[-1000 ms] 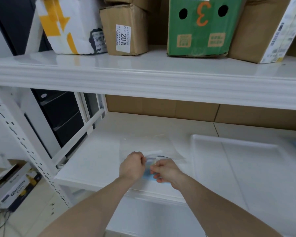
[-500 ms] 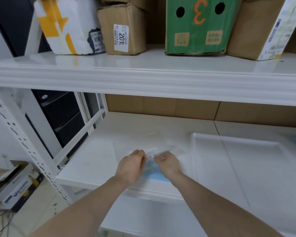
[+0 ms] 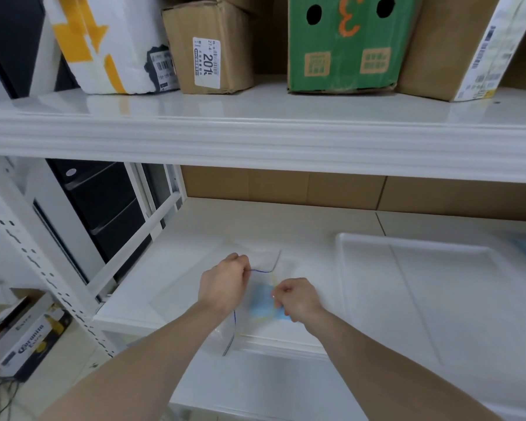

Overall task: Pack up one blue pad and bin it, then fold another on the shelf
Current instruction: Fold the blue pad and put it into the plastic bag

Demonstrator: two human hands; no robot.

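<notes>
Head camera showed both hands closed on a clear plastic zip bag [image 3: 225, 329] at the front edge of the white lower shelf [image 3: 176, 268]. Left hand [image 3: 223, 285] pinched the bag's blue-lined rim, fist shut. Right hand [image 3: 298, 299] gripped the other rim, fingers curled tight. Between them, inside the bag, lay the light blue folded pad [image 3: 263, 302]. A shallow white plastic tray [image 3: 407, 299] sat just right of them.

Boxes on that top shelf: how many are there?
4: a white and yellow box far left, a small brown box, a green box, and a brown box far right. Others may hide behind.
</notes>
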